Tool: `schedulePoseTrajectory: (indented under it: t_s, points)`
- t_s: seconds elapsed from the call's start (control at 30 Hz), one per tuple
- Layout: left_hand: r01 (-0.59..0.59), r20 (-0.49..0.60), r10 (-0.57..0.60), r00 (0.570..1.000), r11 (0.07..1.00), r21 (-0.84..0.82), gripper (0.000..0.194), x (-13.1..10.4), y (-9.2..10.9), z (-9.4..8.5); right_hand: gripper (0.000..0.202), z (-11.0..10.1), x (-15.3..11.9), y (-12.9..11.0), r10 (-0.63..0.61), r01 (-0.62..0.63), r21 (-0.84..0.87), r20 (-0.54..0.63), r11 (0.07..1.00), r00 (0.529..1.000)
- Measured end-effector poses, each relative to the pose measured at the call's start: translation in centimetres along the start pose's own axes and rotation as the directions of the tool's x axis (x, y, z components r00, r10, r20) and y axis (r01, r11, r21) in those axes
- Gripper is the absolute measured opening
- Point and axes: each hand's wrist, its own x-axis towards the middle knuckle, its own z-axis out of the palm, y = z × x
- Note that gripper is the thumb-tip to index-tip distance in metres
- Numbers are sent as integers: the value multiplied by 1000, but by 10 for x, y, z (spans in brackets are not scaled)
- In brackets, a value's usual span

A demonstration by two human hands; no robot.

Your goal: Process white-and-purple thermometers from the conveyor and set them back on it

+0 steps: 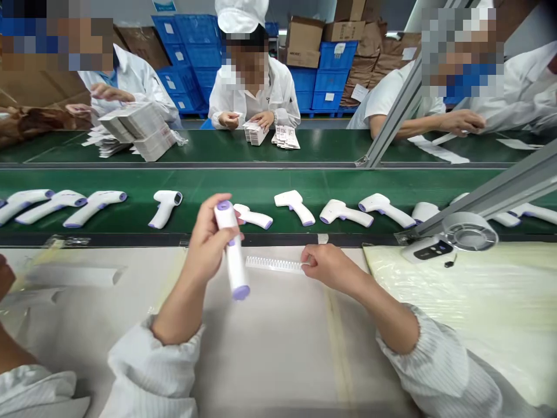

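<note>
One thermometer point(235, 261), seemingly near-upright, base point(241, 292) down

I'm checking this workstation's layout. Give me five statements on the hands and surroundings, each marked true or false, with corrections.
1. The left hand holds a white-and-purple infrared thermometer. True.
2. The right hand touches nothing. False: it pinches the right end of a toothed strip.
3. More thermometer guns lie on the green conveyor belt. True.
4. The stacked crates are red. False: these crates are blue.
5. The co-worker opposite wears a white cap. True.
</note>
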Motion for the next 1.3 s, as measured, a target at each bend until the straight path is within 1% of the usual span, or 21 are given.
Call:
schedulePoseTrajectory:
  t_s: [0.03, 0.1, 0.2, 0.23, 0.27, 0.3, 0.33, 0.37, 0.4, 0.43, 0.47, 0.5, 0.57, 0.67, 0.77, 0.93, 1.1, 1.23, 1.3]
  points:
    - [23, 16, -22, 1000, 999, -46, 64, -6, 0, 12, 10, 3, 1, 1, -9, 9, 20, 0, 1000, 1000]
    - [72, 43, -67, 997, 992, -103, 60, -12, -1, 31, 12, 8, 3, 4, -33, 33, 53, -1, 998, 999]
    - [143, 67, -135, 989, 980, -137, 60, -16, -4, 46, 15, 9, 3, 6, -58, 57, 91, 11, 994, 998]
    - [165, 73, -155, 985, 975, -151, 61, -18, -4, 50, 13, 6, 1, 6, -67, 64, 159, 15, 985, 998]
    - [189, 84, -177, 981, 968, -166, 63, -21, -4, 53, 11, 2, -1, 5, -82, 77, 268, 6, 960, 997]
    - [217, 102, -201, 974, 959, -182, 65, -25, -4, 57, 7, -2, -4, 3, -103, 105, 411, -28, 906, 994]
    - [248, 128, -226, 966, 949, -195, 66, -30, -2, 61, 6, -7, -6, 0, -123, 151, 564, -87, 812, 989]
    - [280, 157, -251, 955, 938, -204, 66, -35, 0, 65, 10, -11, -9, -4, -135, 212, 695, -164, 687, 977]
    - [309, 186, -272, 944, 928, -209, 65, -41, 2, 70, 15, -14, -11, -9, -137, 277, 782, -243, 558, 960]
    - [334, 212, -290, 933, 918, -214, 64, -46, 5, 74, 18, -16, -12, -15, -131, 335, 830, -310, 445, 942]
    - [354, 232, -304, 924, 909, -219, 61, -51, 8, 79, 20, -17, -13, -21, -121, 373, 857, -353, 356, 928]
    - [371, 246, -316, 916, 901, -223, 59, -55, 11, 83, 20, -16, -13, -26, -112, 389, 873, -373, 293, 921]
    - [392, 249, -335, 909, 890, -232, 57, -62, 16, 89, 20, -13, -12, -34, -90, 388, 891, -377, 234, 922]
    - [416, 215, -370, 904, 877, -240, 57, -65, 19, 93, 20, -7, -13, -39, -47, 375, 897, -375, 233, 926]
    - [434, 195, -395, 898, 869, -237, 59, -64, 17, 95, 15, -6, -14, -38, -32, 380, 887, -386, 264, 922]
    - [435, 186, -401, 897, 873, -221, 58, -65, 15, 95, 10, -5, -15, -37, -23, 407, 854, -424, 324, 906]
    - [408, 199, -369, 908, 889, -209, 52, -65, 12, 95, 10, -4, -15, -38, -43, 435, 831, -449, 346, 892]
    - [379, 198, -348, 916, 913, -149, 50, -66, 6, 93, 13, -6, -16, -38, -51, 444, 812, -460, 379, 886]
    - [346, 203, -319, 926, 931, -117, 48, -66, 3, 91, 12, -7, -17, -39, -48, 451, 801, -472, 394, 880]
